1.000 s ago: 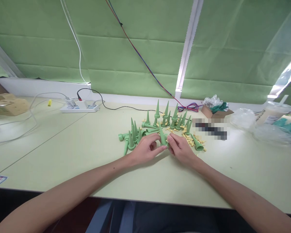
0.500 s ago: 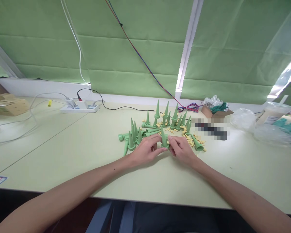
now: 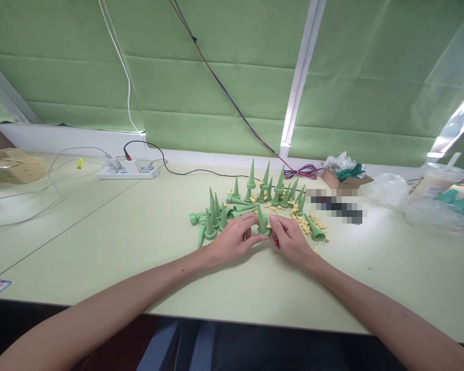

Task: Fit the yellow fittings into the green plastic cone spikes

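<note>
My left hand (image 3: 232, 239) and my right hand (image 3: 291, 238) meet over a green plastic cone (image 3: 261, 222) that stands upright on the pale table (image 3: 112, 226). Both hands pinch the cone's base, fingers curled round it. Behind the hands lies a cluster of green cones (image 3: 251, 198), some upright, some lying on their sides. Several small yellow pieces (image 3: 301, 222) are scattered among them, to the right of the held cone. One cone (image 3: 314, 229) lies on its side just right of my right hand.
A white power strip (image 3: 127, 170) with cables sits at the back left, a cardboard box (image 3: 11, 166) at the far left. A small box with plastic wrap (image 3: 345, 174) and clear plastic bags (image 3: 433, 211) lie at the back right. Green blinds hang behind.
Both hands have stayed on the upright cone; the fingers shifted slightly at its base. The view moved very little.
</note>
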Tool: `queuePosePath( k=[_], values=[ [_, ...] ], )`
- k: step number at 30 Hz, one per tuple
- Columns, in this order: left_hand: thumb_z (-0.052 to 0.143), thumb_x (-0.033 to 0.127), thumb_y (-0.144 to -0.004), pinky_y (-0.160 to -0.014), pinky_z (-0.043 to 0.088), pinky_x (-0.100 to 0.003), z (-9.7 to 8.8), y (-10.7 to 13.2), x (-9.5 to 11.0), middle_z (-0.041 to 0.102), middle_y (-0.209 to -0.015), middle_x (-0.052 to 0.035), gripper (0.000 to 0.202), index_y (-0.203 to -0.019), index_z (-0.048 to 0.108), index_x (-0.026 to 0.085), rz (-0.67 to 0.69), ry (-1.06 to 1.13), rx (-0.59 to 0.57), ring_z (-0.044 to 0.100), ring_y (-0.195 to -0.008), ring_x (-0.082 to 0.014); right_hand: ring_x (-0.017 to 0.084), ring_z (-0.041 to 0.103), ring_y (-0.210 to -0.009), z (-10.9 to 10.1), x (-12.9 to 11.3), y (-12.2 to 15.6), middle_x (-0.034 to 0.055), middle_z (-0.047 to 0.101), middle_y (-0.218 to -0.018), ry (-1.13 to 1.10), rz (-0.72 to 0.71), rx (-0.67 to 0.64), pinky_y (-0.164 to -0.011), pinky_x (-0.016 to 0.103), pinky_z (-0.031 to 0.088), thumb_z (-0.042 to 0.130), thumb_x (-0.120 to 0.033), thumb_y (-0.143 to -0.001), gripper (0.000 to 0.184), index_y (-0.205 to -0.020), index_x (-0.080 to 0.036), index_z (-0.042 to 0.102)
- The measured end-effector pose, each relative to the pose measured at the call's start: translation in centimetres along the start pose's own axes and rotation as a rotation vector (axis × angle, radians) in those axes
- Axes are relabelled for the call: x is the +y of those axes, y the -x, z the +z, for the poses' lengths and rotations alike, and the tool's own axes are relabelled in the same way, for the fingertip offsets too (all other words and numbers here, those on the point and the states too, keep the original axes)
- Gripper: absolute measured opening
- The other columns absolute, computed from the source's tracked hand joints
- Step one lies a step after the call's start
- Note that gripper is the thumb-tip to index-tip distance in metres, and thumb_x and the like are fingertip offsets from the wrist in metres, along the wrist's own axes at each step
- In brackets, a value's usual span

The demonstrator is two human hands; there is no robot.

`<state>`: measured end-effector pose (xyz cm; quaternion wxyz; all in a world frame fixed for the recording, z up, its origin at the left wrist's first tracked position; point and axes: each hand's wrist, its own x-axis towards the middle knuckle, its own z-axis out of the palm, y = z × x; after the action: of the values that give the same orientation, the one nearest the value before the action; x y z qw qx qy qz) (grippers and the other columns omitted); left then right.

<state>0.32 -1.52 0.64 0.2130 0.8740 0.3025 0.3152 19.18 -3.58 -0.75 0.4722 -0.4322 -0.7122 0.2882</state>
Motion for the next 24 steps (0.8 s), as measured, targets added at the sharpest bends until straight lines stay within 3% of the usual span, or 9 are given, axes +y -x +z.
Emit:
queuePosePath(
  k=[14, 18, 21, 24],
  values=[
    [0.049, 0.038, -0.098, -0.058, 0.04, -0.026, 0.11, -0.02, -0.07, 0.05, -0.084, -0.0024, 0.028, -0.078, 0.048, 0.019, -0.042, -0.001, 0.011, 0.05, -0.069, -0.0145, 0.014, 0.044, -0.048, -0.06, 0.15, -0.14, -0.0018, 0.048, -0.048, 0.014, 0.006, 0.035, -0.054, 0.03, 0.038, 0.037, -0.054, -0.102, 0.053, -0.06, -0.023, 0.042],
    [0.053, 0.041, -0.096, -0.058, 0.043, -0.026, 0.29, 0.0, -0.27, 0.058, -0.097, -0.0046, 0.022, -0.097, 0.056, 0.019, -0.085, 0.047, 0.017, 0.052, -0.065, -0.0127, 0.014, 0.045, -0.049, -0.02, 0.18, -0.19, -0.0022, 0.049, -0.052, 0.006, 0.008, 0.075, -0.055, 0.029, 0.038, 0.037, -0.054, -0.102, 0.051, -0.063, -0.022, 0.043],
    [0.058, 0.046, -0.093, -0.057, 0.045, -0.025, 0.26, 0.01, -0.13, 0.06, -0.113, -0.0069, 0.034, -0.115, 0.054, 0.021, -0.151, 0.125, 0.037, 0.053, -0.061, -0.0103, 0.013, 0.047, -0.051, -0.01, 0.2, -0.18, -0.0016, 0.051, -0.056, 0.02, 0.004, 0.117, -0.055, 0.028, 0.039, 0.036, -0.053, -0.103, 0.05, -0.066, -0.021, 0.045],
    [0.053, 0.045, -0.096, -0.055, 0.045, -0.025, 0.07, -0.03, 0.24, 0.062, -0.109, -0.0066, 0.032, -0.116, 0.053, 0.02, -0.203, 0.191, 0.069, 0.054, -0.058, -0.0093, 0.013, 0.048, -0.052, -0.04, 0.16, -0.15, -0.0011, 0.052, -0.059, 0.038, 0.0, 0.136, -0.054, 0.027, 0.039, 0.035, -0.052, -0.103, 0.048, -0.068, -0.021, 0.045]
  ],
)
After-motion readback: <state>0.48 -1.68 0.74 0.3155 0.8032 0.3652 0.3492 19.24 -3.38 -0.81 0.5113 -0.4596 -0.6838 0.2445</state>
